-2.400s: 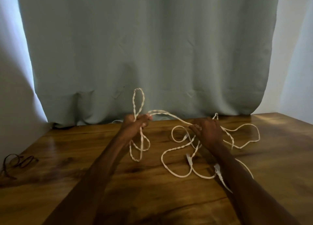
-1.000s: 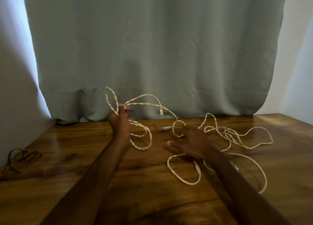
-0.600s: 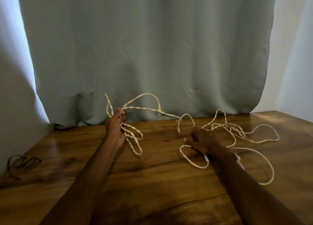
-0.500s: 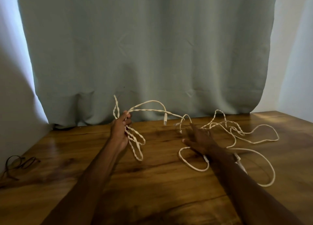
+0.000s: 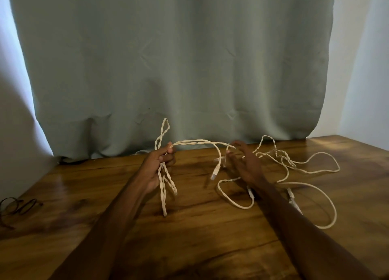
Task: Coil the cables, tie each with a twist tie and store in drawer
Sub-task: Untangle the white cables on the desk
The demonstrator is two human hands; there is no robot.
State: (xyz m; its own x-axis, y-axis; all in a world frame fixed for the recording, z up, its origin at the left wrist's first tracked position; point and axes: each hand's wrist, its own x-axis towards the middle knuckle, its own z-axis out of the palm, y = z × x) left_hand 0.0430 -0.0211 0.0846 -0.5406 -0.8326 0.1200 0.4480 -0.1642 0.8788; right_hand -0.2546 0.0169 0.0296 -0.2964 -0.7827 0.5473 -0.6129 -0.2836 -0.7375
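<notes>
— On the table (image 5: 200,248), out toward two o'clock: cream cable (image 5: 311,170), sprawled in loose loops and partly twisted on itself. Number of separate cables?
— Cannot tell; too tangled. Three pale connectors (image 5: 214,174) counted, though: one dangling in the air between the hands, two lying at three o'clock, either side of the right forearm.
— Hands?
— Two, both bare. Left hand (image 5: 156,168) at eleven o'clock, raised off the wood, fingers curled tight round a gathered bunch of that same cable.
— Loops in the bunch?
— Three seen: one standing up above the fist, two hanging below it.
— And the right hand (image 5: 245,164)?
— At one o'clock, fingers straight and spread, gripping nothing. Fingertips just beside the twisted strand arching over from the left fist; touching or not, cannot tell.
— Anything else?
— One pair of dark-rimmed glasses (image 5: 16,206) at nine o'clock, near the table's edge, well apart from the cable. One grey-green curtain (image 5: 179,58) hanging behind, at twelve.
</notes>
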